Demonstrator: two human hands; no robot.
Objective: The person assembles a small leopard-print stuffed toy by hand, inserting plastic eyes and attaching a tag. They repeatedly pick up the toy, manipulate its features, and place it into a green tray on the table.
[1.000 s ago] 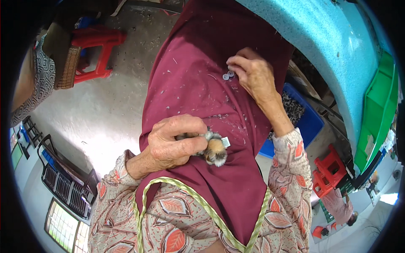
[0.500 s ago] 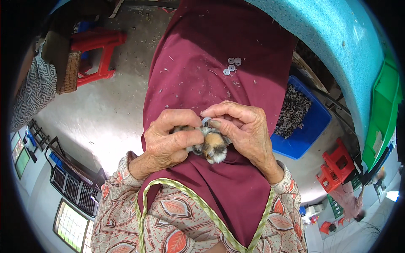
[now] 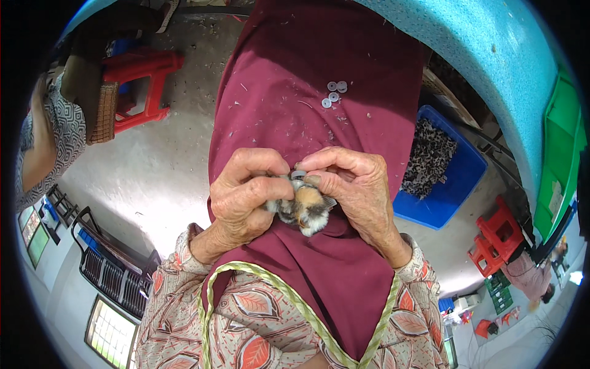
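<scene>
A small fluffy bundle of tan, black and white feathers is held low over the maroon cloth on my lap. My left hand is closed, its thumb and fingers pinching the bundle's left side. A pale translucent plastic ring sits at the bundle's upper end, between my two hands. My right hand is closed too, thumb and forefinger at the ring's right edge. Whether the ring goes around the feathers or only rests against them, I cannot tell. The other fingertips are partly hidden.
Several translucent plastic discs and feather scraps lie on the maroon cloth. To the right, a blue bin holds black-and-white feathers. A blue curved surface is at upper right. Red stools and another person's arm show left.
The plastic ring has turned to show more edge-on at the bundle's top. Both hands stay nearly in place, with slight finger shifts. The surroundings have shifted a little in view.
</scene>
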